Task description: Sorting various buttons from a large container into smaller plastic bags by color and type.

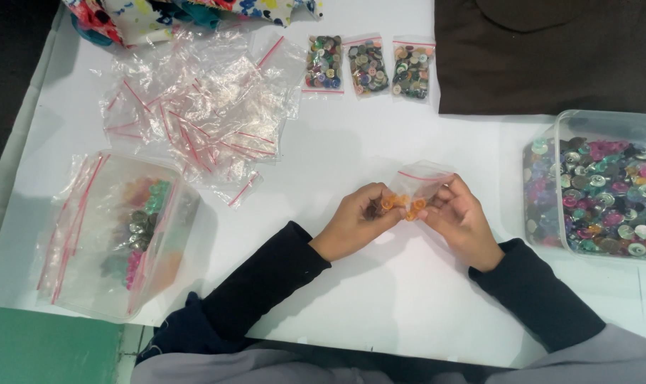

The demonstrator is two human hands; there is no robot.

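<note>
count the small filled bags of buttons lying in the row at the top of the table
3, side by side at the top centre: left bag, middle bag, right bag. The bag between the hands is apart from that row.

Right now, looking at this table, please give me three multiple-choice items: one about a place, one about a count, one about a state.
1. Where does the open tub of mixed buttons stand?
A. at the right edge of the table
B. at the top left
C. between the two hands

2. How many filled button bags lie in a row at the top?
A. two
B. three
C. five

3. What is the state of the small clear bag between the left hand and the right hand?
A. lying flat on the table
B. held up by both hands, with orange buttons at it
C. sealed inside the tub

Answers: 1 A, the tub sits beside the right hand at the table's edge. 2 B, three bags lie side by side. 3 B, both hands grip it above the table.
</note>
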